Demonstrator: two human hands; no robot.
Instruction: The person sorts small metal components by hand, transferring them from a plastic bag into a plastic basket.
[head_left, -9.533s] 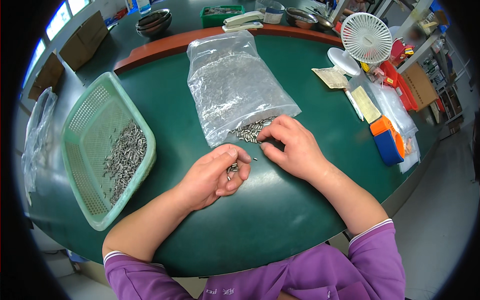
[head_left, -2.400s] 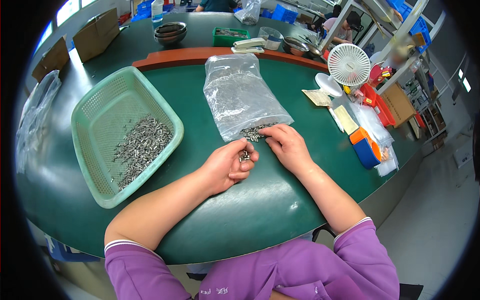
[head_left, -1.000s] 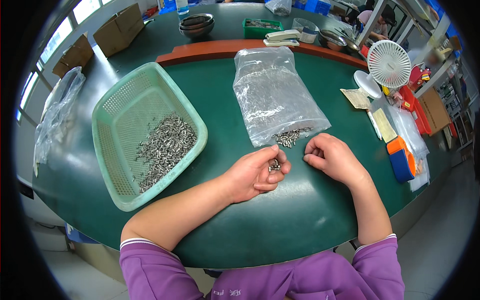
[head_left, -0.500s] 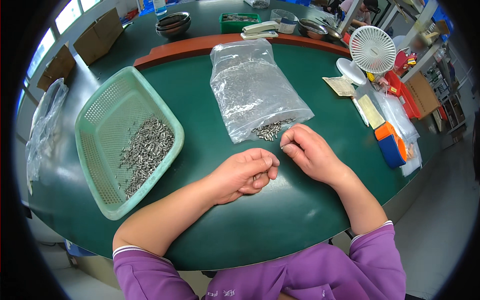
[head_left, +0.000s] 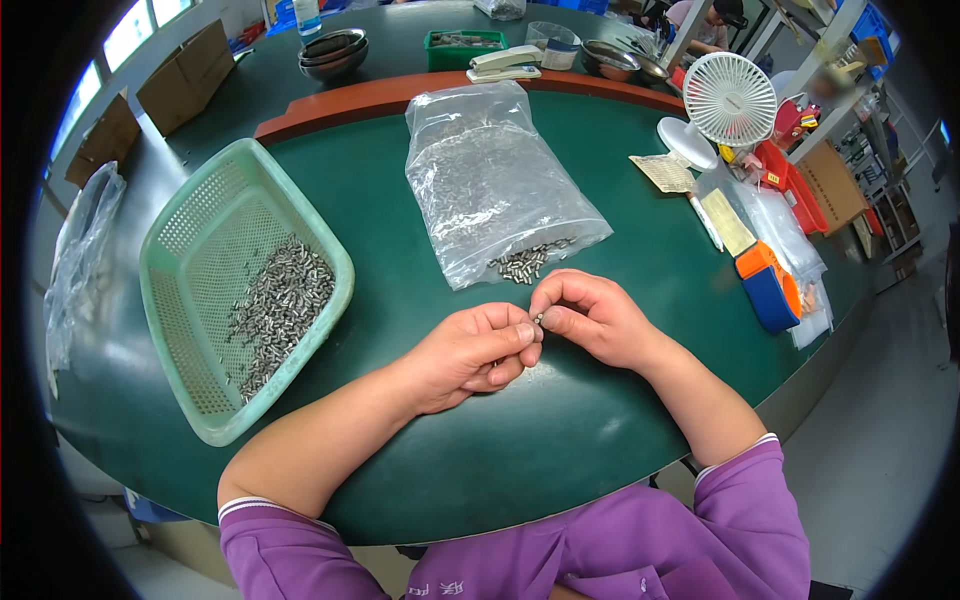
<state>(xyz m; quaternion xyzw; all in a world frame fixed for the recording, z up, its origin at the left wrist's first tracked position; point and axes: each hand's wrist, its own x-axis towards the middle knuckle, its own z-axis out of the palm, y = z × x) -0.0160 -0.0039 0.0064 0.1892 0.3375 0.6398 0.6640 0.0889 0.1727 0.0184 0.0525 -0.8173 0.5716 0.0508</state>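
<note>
My left hand point(head_left: 478, 352) and my right hand point(head_left: 588, 322) meet over the green table, fingertips close together. Between the thumb and forefinger of the right hand is a small metal pin point(head_left: 539, 319). My left hand is closed with its fingers curled; what lies inside it is hidden. Just beyond my hands lies a clear plastic bag point(head_left: 490, 175), with many short metal pins point(head_left: 522, 264) showing at its near, open end. To the left stands a pale green plastic basket point(head_left: 185, 225), holding a heap of similar pins point(head_left: 285, 305) toward its right side.
A red-brown curved ledge point(head_left: 370, 101) runs behind the bag. Beyond it stand a stapler point(head_left: 504, 62), a green tray point(head_left: 432, 52) and metal bowls point(head_left: 333, 62). At right are a white fan point(head_left: 730, 98), an orange-and-blue tape holder point(head_left: 770, 285) and plastic bags point(head_left: 795, 235). A person sits far back.
My right hand has come left and nearer to me, bringing its fingertips up to those of my left hand. The view has shifted slightly. The basket and bag stay put.
</note>
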